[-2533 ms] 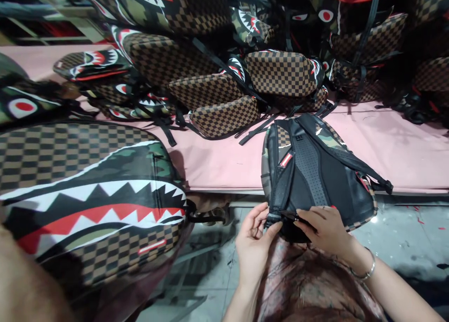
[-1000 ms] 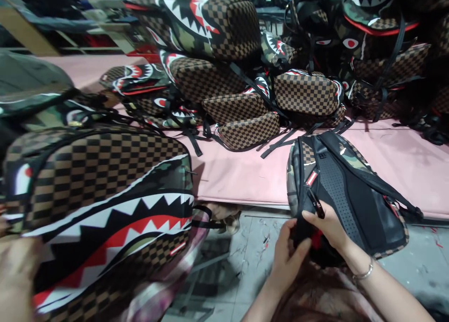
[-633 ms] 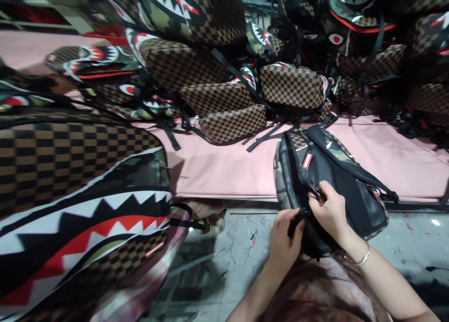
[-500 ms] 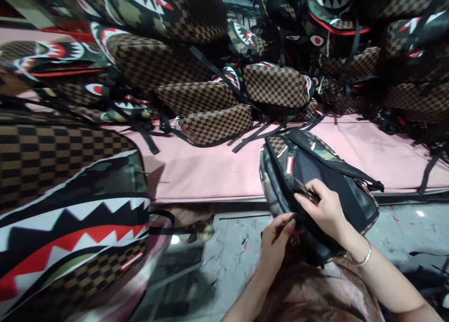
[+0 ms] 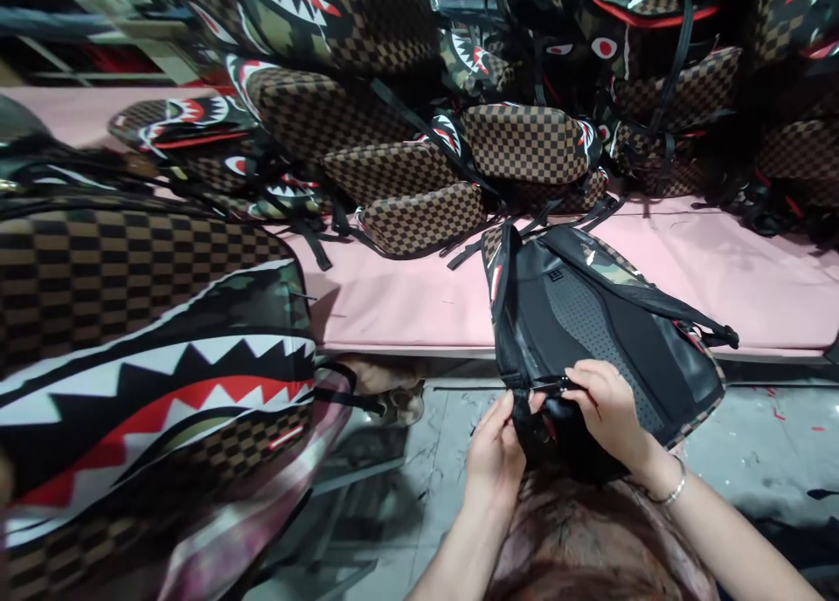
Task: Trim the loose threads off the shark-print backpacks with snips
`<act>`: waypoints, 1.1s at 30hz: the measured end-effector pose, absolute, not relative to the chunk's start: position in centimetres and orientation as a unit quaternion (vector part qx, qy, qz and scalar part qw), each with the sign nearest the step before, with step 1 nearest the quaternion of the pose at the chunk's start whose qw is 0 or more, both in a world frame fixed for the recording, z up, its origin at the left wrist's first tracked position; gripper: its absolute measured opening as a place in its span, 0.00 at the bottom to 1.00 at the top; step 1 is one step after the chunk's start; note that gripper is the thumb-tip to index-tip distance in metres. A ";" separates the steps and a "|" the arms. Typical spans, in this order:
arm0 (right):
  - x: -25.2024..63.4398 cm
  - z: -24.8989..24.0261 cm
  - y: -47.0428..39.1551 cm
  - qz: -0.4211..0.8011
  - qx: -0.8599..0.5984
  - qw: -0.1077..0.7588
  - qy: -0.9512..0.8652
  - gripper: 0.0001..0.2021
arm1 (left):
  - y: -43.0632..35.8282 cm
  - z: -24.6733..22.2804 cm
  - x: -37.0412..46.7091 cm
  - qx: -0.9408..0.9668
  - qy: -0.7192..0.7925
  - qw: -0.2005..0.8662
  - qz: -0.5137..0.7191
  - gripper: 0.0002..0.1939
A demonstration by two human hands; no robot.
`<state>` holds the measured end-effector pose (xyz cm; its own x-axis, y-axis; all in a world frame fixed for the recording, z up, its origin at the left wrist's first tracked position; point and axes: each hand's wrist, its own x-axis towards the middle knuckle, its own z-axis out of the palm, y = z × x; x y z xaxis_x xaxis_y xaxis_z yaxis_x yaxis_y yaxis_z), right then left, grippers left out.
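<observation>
A black-backed backpack (image 5: 593, 321) with checkered and camouflage sides leans on the front edge of the pink table, its lower part close to my body. My left hand (image 5: 499, 444) is closed on a black strap (image 5: 516, 381) at the bag's left lower edge. In my right hand (image 5: 604, 409) are slim dark thread snips (image 5: 551, 383), their tips pointing left, right at the strap beside my left fingers. Whether the blades are open or closed is too small to tell.
Several checkered shark-mouth backpacks (image 5: 511, 147) are piled along the back of the pink table (image 5: 399, 308). A large checkered bag (image 5: 150, 269) stands close on the left, in front of a person's plaid clothing (image 5: 242, 531). Thread scraps lie on the grey floor (image 5: 452, 444).
The left shoulder strap has shifted left, baring more of the padded back panel. My right hand has lowered the snips to the strap at my left fingers. The view has turned slightly left.
</observation>
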<state>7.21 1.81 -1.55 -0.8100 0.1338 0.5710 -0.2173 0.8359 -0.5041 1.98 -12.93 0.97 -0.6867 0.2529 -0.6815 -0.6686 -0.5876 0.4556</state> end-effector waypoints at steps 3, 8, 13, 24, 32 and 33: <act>6.9 -1.5 1.6 0.247 0.025 0.322 -0.914 0.08 | -12.6 0.8 2.3 -0.271 0.364 0.276 0.847 0.06; 6.4 -1.4 1.5 0.221 0.035 0.347 -0.911 0.08 | -12.4 0.2 2.8 -0.251 0.361 0.280 0.854 0.05; 6.6 -1.4 1.4 0.234 0.033 0.346 -0.908 0.07 | -12.6 -0.4 3.0 -0.243 0.372 0.277 0.852 0.05; 6.7 -0.9 0.4 0.186 0.033 0.310 -0.932 0.08 | -12.4 -0.3 3.7 -0.219 0.399 0.246 0.856 0.12; 6.5 -1.0 0.4 0.219 0.029 0.317 -0.922 0.08 | -12.4 0.3 3.9 -0.230 0.410 0.240 0.849 0.12; 6.5 -1.0 0.6 0.229 0.030 0.328 -0.916 0.09 | -12.4 0.3 3.8 -0.233 0.408 0.241 0.849 0.11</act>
<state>6.47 0.58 -0.98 -0.7828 0.0962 0.6148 -0.2045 0.8934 -0.4001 3.78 -12.42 0.28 -0.7754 0.2183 -0.5925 -0.5989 -0.5515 0.5806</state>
